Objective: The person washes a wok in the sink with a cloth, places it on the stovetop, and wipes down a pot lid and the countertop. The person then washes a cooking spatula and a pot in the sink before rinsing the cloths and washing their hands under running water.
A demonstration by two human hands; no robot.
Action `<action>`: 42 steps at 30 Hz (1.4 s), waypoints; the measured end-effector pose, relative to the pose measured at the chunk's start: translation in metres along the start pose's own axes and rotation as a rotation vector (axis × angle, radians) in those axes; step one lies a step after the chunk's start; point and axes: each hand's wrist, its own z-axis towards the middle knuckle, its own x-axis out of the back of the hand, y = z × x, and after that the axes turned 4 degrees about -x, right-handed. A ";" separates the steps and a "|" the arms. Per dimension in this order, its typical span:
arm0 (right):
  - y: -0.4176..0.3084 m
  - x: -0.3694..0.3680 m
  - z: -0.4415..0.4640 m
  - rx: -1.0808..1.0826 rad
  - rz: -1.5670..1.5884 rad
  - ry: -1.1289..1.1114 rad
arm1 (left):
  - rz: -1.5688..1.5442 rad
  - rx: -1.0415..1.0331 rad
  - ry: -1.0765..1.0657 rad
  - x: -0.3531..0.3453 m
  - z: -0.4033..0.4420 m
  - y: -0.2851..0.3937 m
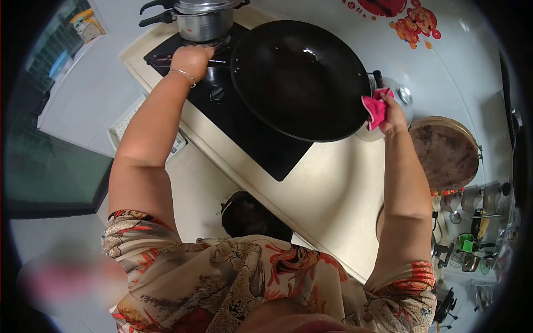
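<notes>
A large black wok (pixel 302 83) lies partly over the black glass cooktop (pixel 277 150), its inside dark and shiny. On its left side my left hand (pixel 192 60), with a bracelet at the wrist, is closed round the long handle (pixel 218 64). My right hand (pixel 393 114) grips a pink cloth (pixel 377 108) against the wok's right rim, just below a short dark side handle (pixel 378 79). Whether the wok rests on the cooktop or is lifted, I cannot tell.
A pressure cooker (pixel 204 25) stands behind my left hand. Right of the wok, a round brown board (pixel 444 152) leans by the wall, near a metal lid (pixel 405 94). A black bin (pixel 252 216) is below the pale counter edge (pixel 222 158). Utensils (pixel 472 238) crowd the right.
</notes>
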 end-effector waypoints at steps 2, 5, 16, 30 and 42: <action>-0.004 -0.035 0.001 -0.039 -0.016 0.055 | -0.006 0.010 -0.099 -0.007 0.008 -0.019; 0.002 -0.041 0.016 -0.010 -0.033 0.088 | -0.024 0.049 -0.109 -0.015 0.006 -0.017; -0.002 -0.055 0.021 0.014 -0.142 0.010 | 0.016 0.092 -0.088 0.008 -0.018 -0.006; 0.099 0.018 -0.164 -0.045 0.508 0.077 | 0.009 0.224 -0.405 0.062 -0.054 0.034; 0.171 0.015 -0.270 -0.132 0.583 0.097 | -0.237 -0.032 0.338 0.089 -0.084 0.068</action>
